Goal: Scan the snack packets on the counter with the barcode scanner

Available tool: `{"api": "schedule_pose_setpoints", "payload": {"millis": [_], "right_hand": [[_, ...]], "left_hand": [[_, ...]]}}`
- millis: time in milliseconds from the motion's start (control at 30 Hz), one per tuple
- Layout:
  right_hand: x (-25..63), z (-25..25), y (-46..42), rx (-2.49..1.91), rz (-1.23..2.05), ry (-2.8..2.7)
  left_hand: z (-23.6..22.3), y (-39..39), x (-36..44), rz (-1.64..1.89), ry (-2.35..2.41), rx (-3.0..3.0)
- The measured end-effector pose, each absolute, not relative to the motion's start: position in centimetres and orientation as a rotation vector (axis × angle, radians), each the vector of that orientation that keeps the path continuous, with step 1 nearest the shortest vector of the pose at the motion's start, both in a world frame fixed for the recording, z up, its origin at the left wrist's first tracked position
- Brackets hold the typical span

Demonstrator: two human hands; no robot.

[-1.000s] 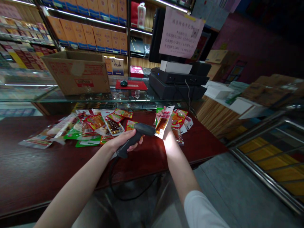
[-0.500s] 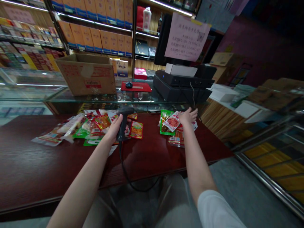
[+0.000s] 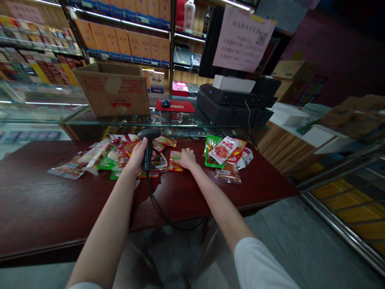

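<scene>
My left hand (image 3: 137,156) is wrapped around the grip of a black barcode scanner (image 3: 147,154), held upright over the left packets, its cable trailing toward the table's front edge. My right hand (image 3: 187,159) has its fingers curled over the right side of a red-and-yellow snack packet (image 3: 174,161) lying on the table. Behind and left of the scanner spreads a heap of snack packets, including a long clear-wrapped one (image 3: 98,154). A second pile lies to the right, with a white-and-red packet (image 3: 223,150) on top of a green packet (image 3: 211,140) and others.
The dark red table (image 3: 45,200) abuts a glass counter holding an open cardboard box (image 3: 116,92), a mouse on a red mat (image 3: 183,106) and a black cash register unit (image 3: 234,110) beneath a monitor. Metal railings (image 3: 339,208) stand at the right.
My right hand has left the right pile and moved left to the red-and-yellow packet; the white-and-red packet stays on that pile. The scanner has shifted slightly left and up with my left hand.
</scene>
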State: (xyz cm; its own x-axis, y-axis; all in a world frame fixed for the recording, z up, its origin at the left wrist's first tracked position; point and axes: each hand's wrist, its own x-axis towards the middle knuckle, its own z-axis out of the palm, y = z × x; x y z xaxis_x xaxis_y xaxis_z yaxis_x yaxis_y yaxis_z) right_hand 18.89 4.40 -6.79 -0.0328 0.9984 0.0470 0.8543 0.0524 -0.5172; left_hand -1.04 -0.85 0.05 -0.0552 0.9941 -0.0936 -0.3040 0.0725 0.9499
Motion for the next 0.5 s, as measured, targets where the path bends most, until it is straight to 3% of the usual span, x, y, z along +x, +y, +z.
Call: {"api": "schedule_pose_setpoints", "payload": {"millis": [300,500], "right_hand": [[24.2,-6.4,4.9,-1.880,0.550,-1.893],[27.1,-5.1,5.6,-1.003,0.943,-1.168]], "left_hand": [[0.4,-1.5,0.0,1.261,1.005,0.965],[-0.9,-1.0,0.7,1.104,0.870,1.012]]}}
